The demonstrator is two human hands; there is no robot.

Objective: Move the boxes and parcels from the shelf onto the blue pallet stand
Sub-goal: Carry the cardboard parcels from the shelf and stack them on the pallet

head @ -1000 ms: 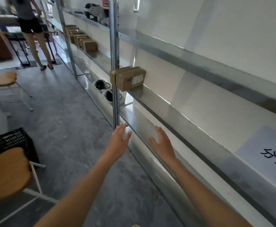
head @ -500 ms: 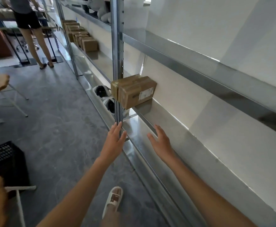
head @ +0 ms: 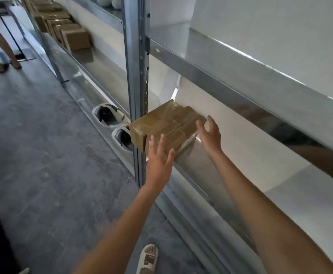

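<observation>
- two bare hands reach toward one brown box (head: 166,126) at the centre of the frame, and neither grips it yet.
- the box sits on the metal shelf (head: 197,155), hard against the upright post (head: 137,91), its left end poking out past the post toward the aisle.
- its long axis runs from centre left up toward centre right, roughly along the shelf.
- the left hand (head: 159,158) is just below the box's near face, fingers straight and spread, fingertips overlapping the lower front edge; whether they touch cannot be told.
- the right hand (head: 210,134) is at the box's right end, palm turned toward it, fingers spread and relaxed, close to or brushing the corner.
- the box lies between the hands, so the likely next move is to close in from the front and the right end.
- the box looks like plain cardboard wrapped in glossy clear tape, with a pale label on the near right side.
- more boxes (head: 70,36) stand in a row on the shelf at upper left.
- the blue pallet stand is not in view.
</observation>
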